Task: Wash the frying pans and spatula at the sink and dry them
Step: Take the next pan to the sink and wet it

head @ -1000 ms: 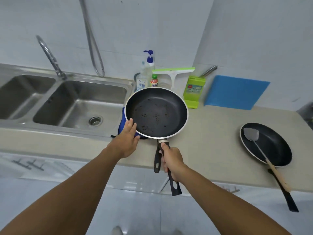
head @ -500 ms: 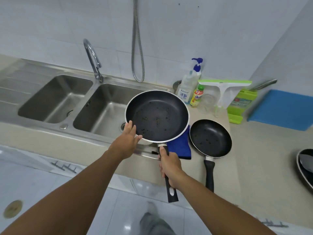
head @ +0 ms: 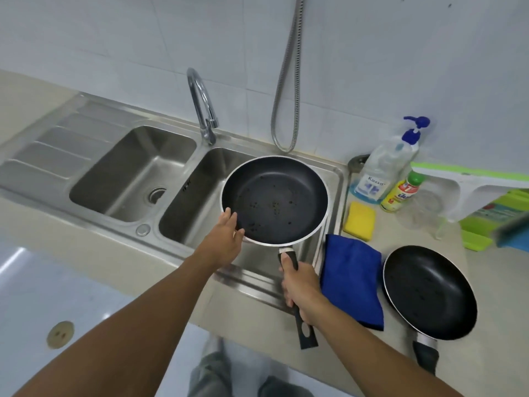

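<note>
The pale stone-look counter (head: 492,270) runs across the view, with a double steel sink (head: 51,144) set into it, brushed and dull-shiny, with a ribbed draining board at its 9 o'clock end.

A frying pan (head: 274,200), round, with a black non-stick inside, a bright metal rim and dark specks on its base, is held level above the right basin. The right hand (head: 300,285) is wrapped firmly round its black handle at the pan's 6 o'clock, thumb laid along the top. The left hand (head: 224,242) is flat, fingers straight and together against the rim at 8 o'clock, grasping nothing.

At the held pan's 4 o'clock a second pan (head: 429,292), black and speckled in the same way, sits on the counter with its handle pointing to 6 o'clock.

Between the two pans lies a folded blue cloth (head: 353,279), fluffy, its edge just beside the second pan.

A curved chrome tap (head: 201,107) stands at 11 o'clock and a ribbed metal hose (head: 286,96) hangs at 12 o'clock.

Near 2 o'clock is a clear pump bottle (head: 383,170) with a blue top. At 3 o'clock lies a yellow square sponge (head: 359,220), and just beside the pump bottle stands a small yellow bottle (head: 399,191) with a green cap.
</note>
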